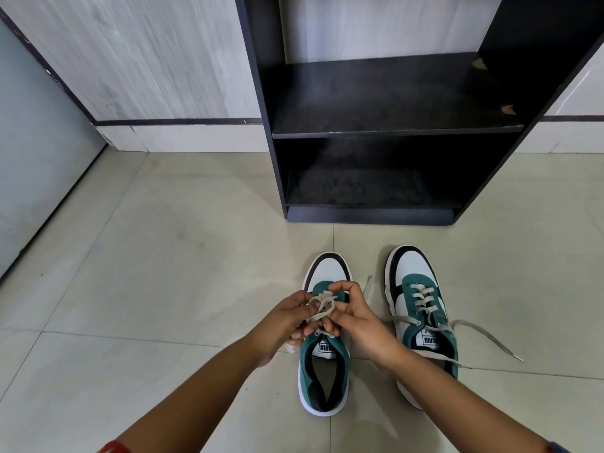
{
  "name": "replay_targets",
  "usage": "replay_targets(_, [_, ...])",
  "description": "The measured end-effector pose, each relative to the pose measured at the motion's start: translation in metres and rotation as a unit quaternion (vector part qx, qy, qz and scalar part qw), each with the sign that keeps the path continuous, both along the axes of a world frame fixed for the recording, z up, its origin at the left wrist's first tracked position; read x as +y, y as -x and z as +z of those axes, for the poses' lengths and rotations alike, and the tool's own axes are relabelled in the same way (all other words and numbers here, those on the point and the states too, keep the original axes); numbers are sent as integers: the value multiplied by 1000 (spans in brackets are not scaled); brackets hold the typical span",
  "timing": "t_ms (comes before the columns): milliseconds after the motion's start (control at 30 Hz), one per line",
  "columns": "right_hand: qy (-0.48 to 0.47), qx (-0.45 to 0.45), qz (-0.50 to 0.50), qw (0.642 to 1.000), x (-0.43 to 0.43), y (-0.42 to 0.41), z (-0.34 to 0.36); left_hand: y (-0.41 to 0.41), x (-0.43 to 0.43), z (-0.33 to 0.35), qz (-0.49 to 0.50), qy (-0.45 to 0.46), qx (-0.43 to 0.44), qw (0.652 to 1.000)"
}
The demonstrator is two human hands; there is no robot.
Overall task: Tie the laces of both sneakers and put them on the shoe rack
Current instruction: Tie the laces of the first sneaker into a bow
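Two green, white and black sneakers stand side by side on the tiled floor, toes pointing at the rack. Over the left sneaker (323, 371), my left hand (287, 325) and my right hand (353, 317) meet, each pinching part of its grey laces (322, 307), which are looped and crossed between my fingers. The right sneaker (421, 318) stands apart to the right, its grey laces (483, 335) untied and trailing loose on the floor. The black shoe rack (392, 132) stands just beyond the sneakers, with bare shelves.
A wood-grain wall panel (147, 60) with a dark skirting line runs behind the rack. A grey door or panel (39, 152) stands at the far left. Pale floor tiles (163, 256) stretch to the left of the sneakers.
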State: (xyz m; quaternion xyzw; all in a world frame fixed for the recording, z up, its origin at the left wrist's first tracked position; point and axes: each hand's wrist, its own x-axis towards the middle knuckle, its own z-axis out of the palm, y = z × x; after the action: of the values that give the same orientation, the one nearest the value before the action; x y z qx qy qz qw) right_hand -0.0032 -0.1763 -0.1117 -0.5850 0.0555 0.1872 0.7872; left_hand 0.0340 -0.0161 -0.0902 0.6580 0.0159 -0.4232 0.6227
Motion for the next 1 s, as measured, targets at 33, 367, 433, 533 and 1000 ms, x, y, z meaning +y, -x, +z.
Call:
replay_targets(33, [4, -3, 8, 1000, -1, 0, 0, 0, -1, 0, 7, -8, 0, 1000])
replay_targets(367, [26, -13, -2, 1000, -3, -1, 7, 1, -5, 3, 48, -18, -15, 999])
replay_targets(433, [32, 8, -28, 999, -2, -2, 5, 1, -3, 3, 55, -10, -15, 998])
replay_targets(533, [61, 25, -50, 997, 0, -2, 4, 1, -2, 5, 49, 2, -30, 998])
replay_targets(1000, [26, 139, -57, 988, 0, -12, 6, -4, 9, -15, -200, -223, -710, 637])
